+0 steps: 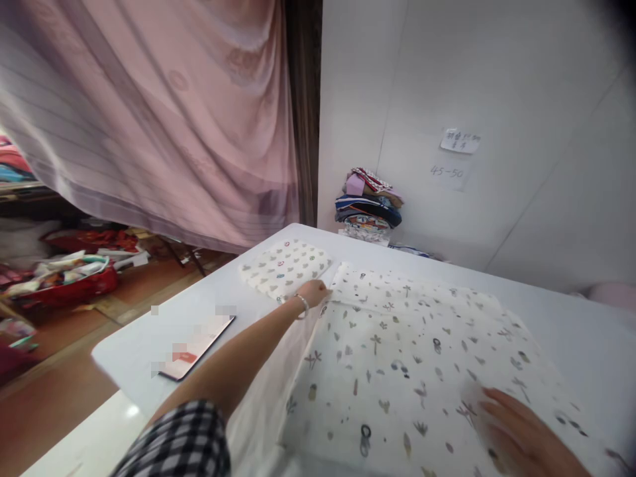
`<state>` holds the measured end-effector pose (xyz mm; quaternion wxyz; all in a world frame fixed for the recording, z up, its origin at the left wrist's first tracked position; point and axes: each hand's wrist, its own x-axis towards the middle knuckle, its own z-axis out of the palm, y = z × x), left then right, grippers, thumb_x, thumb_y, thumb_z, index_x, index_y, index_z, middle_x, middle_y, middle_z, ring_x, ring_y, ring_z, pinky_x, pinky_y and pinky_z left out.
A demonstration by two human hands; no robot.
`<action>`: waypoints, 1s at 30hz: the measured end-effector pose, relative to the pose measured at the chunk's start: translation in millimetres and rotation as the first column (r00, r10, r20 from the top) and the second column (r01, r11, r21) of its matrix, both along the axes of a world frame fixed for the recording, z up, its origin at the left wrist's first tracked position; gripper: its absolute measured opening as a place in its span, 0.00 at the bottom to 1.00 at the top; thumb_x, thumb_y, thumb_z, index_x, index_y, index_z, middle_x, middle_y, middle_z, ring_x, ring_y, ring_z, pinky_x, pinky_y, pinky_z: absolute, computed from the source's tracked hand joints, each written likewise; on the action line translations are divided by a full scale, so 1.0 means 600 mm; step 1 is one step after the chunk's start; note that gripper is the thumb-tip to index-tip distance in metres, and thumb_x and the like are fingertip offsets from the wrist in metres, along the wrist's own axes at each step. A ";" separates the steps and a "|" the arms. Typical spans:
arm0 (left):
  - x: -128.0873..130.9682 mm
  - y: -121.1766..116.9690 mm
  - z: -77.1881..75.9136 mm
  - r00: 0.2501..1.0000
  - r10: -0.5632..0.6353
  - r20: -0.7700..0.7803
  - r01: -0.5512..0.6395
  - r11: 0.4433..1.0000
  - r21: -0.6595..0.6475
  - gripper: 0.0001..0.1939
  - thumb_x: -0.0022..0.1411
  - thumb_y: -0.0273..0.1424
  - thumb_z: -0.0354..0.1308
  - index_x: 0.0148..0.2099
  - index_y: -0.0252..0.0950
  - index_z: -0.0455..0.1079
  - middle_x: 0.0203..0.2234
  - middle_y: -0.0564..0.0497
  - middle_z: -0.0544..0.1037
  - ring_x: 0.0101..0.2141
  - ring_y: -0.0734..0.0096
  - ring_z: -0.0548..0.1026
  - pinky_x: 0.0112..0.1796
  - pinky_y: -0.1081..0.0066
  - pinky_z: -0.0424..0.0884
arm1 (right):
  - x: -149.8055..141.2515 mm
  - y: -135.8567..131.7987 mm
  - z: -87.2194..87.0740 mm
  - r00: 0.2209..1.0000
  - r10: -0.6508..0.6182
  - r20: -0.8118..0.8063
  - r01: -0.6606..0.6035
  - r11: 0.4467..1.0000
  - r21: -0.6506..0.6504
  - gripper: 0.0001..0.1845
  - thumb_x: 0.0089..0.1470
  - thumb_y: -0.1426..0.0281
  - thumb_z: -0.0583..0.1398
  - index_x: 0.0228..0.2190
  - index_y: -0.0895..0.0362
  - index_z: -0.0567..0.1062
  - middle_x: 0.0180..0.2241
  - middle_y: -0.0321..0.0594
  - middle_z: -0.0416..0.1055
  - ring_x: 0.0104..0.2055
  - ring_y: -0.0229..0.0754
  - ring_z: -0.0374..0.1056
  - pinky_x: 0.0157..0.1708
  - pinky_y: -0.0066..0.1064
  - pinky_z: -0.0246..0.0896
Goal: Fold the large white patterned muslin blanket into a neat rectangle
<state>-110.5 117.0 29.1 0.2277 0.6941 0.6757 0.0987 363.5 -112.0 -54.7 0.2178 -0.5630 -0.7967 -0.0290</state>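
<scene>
The white printed cloth [397, 371], scattered with little palms and leaves, lay spread over the middle and lower right of the frame, a folded band along its far edge. At its upper left corner was the person's left hand [313, 290], fingers curled in; I couldn't tell whether they pinched the fabric. A bracelet [302, 306] circled that wrist, and a checked sleeve [183, 437] filled the lower left. The right hand [521, 427], blurred at lower right, was open over the cloth, fingers loosely extended, gripping nothing I could see.

Just beyond the left hand, a smaller patterned cloth [285, 265] lay on the pale table [119, 341]; a phone [209, 344] rested nearer the left edge. Behind, at centre, rose a stack of folded fabrics [370, 202] (a rather lopsided one). A paper note [460, 141] hung on the wall at upper right, and a pink curtain [199, 112] draped the upper left.
</scene>
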 end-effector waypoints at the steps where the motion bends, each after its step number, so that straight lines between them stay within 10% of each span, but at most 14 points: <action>1: 0.016 0.030 -0.005 1.000 -0.004 0.007 0.004 1.000 0.027 0.15 0.59 0.38 0.50 0.44 0.37 0.71 0.41 0.47 0.77 0.42 0.65 0.73 0.41 0.72 0.68 | -0.034 0.017 0.006 0.996 0.065 0.055 -0.065 0.998 -0.010 0.17 0.53 0.56 0.56 0.42 0.46 0.76 0.51 0.38 0.68 0.50 0.49 0.66 0.47 0.40 0.67; 7: 0.088 0.169 -0.039 0.999 -0.052 0.004 0.052 0.993 0.103 0.21 0.61 0.30 0.46 0.57 0.40 0.63 0.55 0.47 0.66 0.48 0.65 0.69 0.46 0.68 0.66 | -0.134 0.128 0.045 0.988 0.104 0.114 -0.097 0.993 -0.066 0.17 0.58 0.61 0.51 0.45 0.49 0.74 0.52 0.40 0.66 0.53 0.48 0.64 0.48 0.41 0.66; 13: 0.075 0.240 -0.062 0.993 -0.109 -0.055 0.113 0.991 0.077 0.21 0.57 0.25 0.49 0.52 0.39 0.69 0.51 0.45 0.70 0.44 0.60 0.72 0.42 0.66 0.70 | -0.136 0.154 -0.011 0.985 0.160 0.060 -0.159 0.987 -0.015 0.18 0.57 0.64 0.53 0.49 0.49 0.71 0.54 0.39 0.63 0.56 0.48 0.60 0.50 0.42 0.64; 30: 0.049 0.269 -0.072 0.923 -0.318 -0.215 0.348 0.930 0.119 0.16 0.56 0.25 0.49 0.44 0.39 0.72 0.44 0.49 0.72 0.41 0.68 0.71 0.43 0.72 0.66 | -0.137 0.138 -0.026 0.993 0.105 0.056 -0.103 0.994 -0.047 0.21 0.56 0.63 0.55 0.52 0.45 0.68 0.58 0.34 0.58 0.57 0.51 0.58 0.51 0.44 0.64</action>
